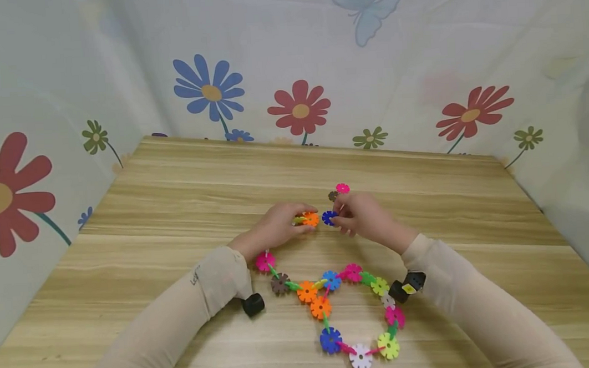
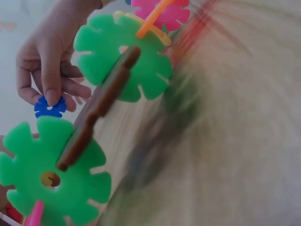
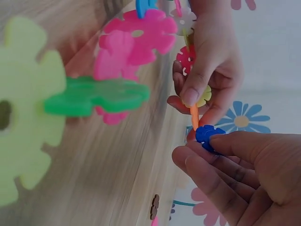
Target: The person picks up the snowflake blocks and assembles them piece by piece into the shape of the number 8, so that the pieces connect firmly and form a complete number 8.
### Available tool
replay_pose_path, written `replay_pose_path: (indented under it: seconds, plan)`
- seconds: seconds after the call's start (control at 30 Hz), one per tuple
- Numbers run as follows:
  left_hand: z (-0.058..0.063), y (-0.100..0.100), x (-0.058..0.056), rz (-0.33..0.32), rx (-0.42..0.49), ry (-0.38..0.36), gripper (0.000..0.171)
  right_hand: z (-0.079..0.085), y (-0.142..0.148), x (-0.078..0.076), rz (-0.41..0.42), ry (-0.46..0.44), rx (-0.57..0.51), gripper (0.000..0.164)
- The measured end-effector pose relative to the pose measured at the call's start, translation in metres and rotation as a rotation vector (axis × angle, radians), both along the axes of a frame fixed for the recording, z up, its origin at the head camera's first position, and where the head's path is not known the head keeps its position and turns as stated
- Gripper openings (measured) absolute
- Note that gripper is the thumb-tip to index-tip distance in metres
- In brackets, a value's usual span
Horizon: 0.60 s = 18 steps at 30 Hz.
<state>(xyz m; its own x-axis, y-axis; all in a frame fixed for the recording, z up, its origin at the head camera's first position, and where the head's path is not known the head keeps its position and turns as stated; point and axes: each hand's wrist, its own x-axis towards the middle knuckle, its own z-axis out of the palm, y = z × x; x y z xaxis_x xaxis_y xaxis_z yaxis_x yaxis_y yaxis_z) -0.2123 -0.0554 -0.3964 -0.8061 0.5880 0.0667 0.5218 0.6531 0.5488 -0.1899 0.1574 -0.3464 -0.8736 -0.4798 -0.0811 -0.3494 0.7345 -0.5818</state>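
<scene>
My left hand (image 1: 279, 223) pinches a yellow flower-shaped notched disc (image 3: 205, 97) between thumb and fingers. An orange disc (image 1: 311, 219) is joined to it and points toward the right hand. With thumb and fingertips, my right hand (image 1: 368, 216) pinches a dark blue disc (image 1: 328, 218), very close to the orange one. A narrow gap shows between them in the head view; the right wrist view does not settle whether they touch. From the left hand a chain of linked discs runs down, with a pink disc (image 1: 265, 261) near the wrist, into a closed loop on the table.
Beyond the right hand lie a loose pink disc (image 1: 342, 188) and a brown disc (image 1: 333, 196). The loop, with its white disc (image 1: 361, 358) nearest me, lies between the forearms on the wood-grain table (image 1: 174, 179). A flowered cloth (image 1: 277, 40) hangs behind.
</scene>
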Motion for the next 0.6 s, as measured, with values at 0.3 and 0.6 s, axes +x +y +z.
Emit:
replay_pose_path:
  seconds: [0.3, 0.6]
  plan:
    - [-0.002, 0.0, 0.0, 0.004, -0.002, 0.011, 0.045, -0.003, -0.007, 0.001, 0.044, -0.006, 0.12, 0.009]
    - [-0.002, 0.0, 0.0, 0.009, -0.007, -0.021, 0.045, 0.0, -0.018, 0.005, 0.038, 0.024, 0.173, 0.011]
